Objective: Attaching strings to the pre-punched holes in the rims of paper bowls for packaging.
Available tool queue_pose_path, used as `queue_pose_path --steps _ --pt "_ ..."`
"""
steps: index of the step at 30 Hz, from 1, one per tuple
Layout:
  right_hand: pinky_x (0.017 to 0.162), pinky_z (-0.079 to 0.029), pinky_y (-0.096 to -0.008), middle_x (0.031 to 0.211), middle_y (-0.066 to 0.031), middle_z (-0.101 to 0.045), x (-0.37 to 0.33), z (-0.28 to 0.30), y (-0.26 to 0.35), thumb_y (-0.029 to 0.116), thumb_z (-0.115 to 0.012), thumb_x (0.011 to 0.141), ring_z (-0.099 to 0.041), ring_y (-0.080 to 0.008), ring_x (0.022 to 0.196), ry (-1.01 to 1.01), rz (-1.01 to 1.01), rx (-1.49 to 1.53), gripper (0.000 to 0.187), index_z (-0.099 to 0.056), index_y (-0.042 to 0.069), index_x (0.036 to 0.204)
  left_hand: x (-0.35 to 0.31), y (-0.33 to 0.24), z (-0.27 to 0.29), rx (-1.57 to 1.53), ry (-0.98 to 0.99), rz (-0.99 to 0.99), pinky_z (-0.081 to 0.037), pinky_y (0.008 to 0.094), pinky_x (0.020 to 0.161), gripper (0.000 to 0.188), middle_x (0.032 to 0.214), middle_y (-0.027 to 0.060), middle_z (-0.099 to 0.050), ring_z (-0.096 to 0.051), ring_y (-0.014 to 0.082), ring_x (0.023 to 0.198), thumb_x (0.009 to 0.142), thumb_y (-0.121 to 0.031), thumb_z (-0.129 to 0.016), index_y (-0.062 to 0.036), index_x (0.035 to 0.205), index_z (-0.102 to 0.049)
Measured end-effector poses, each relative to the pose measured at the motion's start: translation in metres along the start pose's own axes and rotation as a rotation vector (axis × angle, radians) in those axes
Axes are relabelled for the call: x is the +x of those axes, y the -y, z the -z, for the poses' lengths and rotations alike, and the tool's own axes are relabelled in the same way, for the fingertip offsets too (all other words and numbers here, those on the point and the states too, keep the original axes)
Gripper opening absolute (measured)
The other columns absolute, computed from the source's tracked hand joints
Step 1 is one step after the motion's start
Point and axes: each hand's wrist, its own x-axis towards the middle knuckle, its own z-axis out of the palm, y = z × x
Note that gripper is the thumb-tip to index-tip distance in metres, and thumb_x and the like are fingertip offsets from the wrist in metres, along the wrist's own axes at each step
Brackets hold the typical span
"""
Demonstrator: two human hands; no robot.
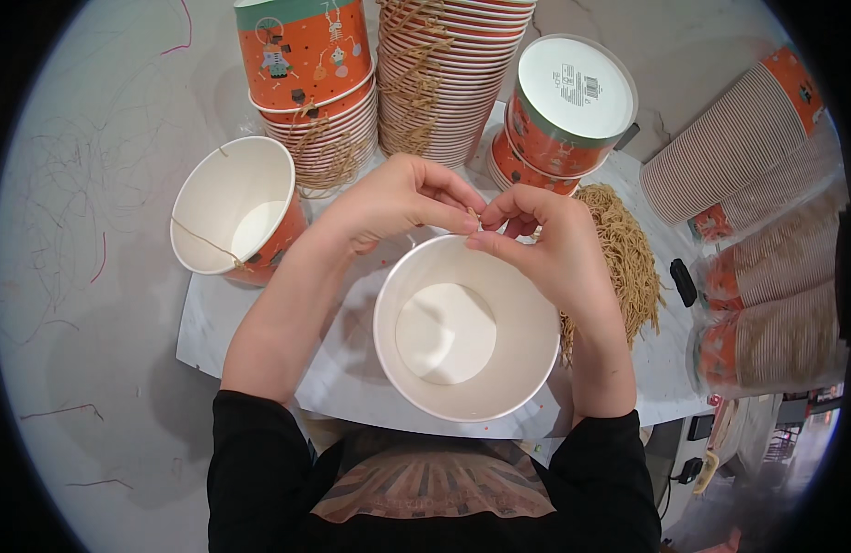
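Observation:
A paper bucket (395, 346), white inside, stands open in front of me. Over its far rim my left hand (412, 198) and my right hand (536, 221) meet. Both are closed, thumb and fingertips pinched together on what looks like a short end of tan cord (476, 219), mostly hidden by the fingers. Beside my right wrist lies a heap of tan cords (619, 249). To the left of my left forearm, another bucket (209, 198) tilts with its white inside showing, a tan cord handle hanging across its mouth.
Stacked orange buckets with cord handles (333, 147) and a taller bucket stack (472, 74) stand at the back. An upside-down bucket (573, 88) rests beyond the heap. Wrapped bucket stacks (730, 147) lie at right, near a small black object (684, 282). The white table (204, 313) ends close to my body.

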Motion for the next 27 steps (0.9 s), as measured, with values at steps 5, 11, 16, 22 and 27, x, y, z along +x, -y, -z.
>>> queue_pose_path --steps 5,11,16,22,27 --pt "0.066 -0.056 -0.0331 0.080 -0.0121 -0.074 -0.002 -0.001 0.004 0.014 -0.081 0.080 -0.072 -0.0216 0.070 -0.023 0.054 -0.037 0.019 -0.075 0.000 0.092 -0.002 -0.003 0.003 -0.001 0.011 0.023 -0.056 0.0258 0.087 0.029 0.103 0.0125 -0.076 -0.072 0.0145 0.094 0.080 -0.003 -0.082 0.0030 0.107 -0.074" --pt "0.068 -0.056 -0.0344 0.081 -0.0142 -0.074 -0.002 -0.002 0.003 0.011 -0.076 0.083 -0.073 -0.0261 0.073 -0.090 0.130 -0.074 0.015 -0.075 -0.001 0.093 -0.004 -0.008 0.005 0.022 0.001 0.032 -0.051 0.0240 0.079 0.028 0.096 0.0066 -0.076 -0.068 0.0110 0.087 0.081 -0.016 -0.083 -0.0022 0.104 -0.078" --pt "0.066 -0.053 -0.0284 0.078 -0.0083 -0.072 -0.005 -0.001 0.006 0.005 -0.074 0.083 -0.070 -0.0155 0.073 -0.069 0.125 -0.111 0.010 -0.072 -0.001 0.091 -0.004 -0.006 0.006 0.068 -0.009 0.018 -0.045 0.0219 0.070 0.025 0.089 0.0016 -0.075 -0.064 0.0061 0.080 0.083 -0.024 -0.083 -0.0068 0.101 -0.080" --pt "0.063 -0.053 -0.0305 0.079 -0.0091 -0.068 -0.010 -0.003 0.007 0.002 -0.073 0.080 -0.068 -0.0193 0.073 -0.084 0.217 -0.127 0.010 -0.069 -0.001 0.088 -0.003 -0.004 0.008 0.098 0.008 0.038 -0.046 0.0216 0.070 0.023 0.089 0.0010 -0.076 -0.064 0.0059 0.081 0.081 -0.020 -0.082 -0.0063 0.100 -0.080" --pt "0.066 -0.052 -0.0404 0.078 -0.0119 -0.064 -0.012 -0.003 0.011 0.009 -0.072 0.079 -0.067 -0.0312 0.075 -0.090 0.231 -0.204 0.010 -0.066 0.002 0.083 -0.005 -0.005 0.006 0.088 0.042 0.013 -0.050 0.0223 0.077 0.022 0.090 0.0037 -0.076 -0.067 0.0090 0.083 0.078 -0.011 -0.079 -0.0028 0.098 -0.079"
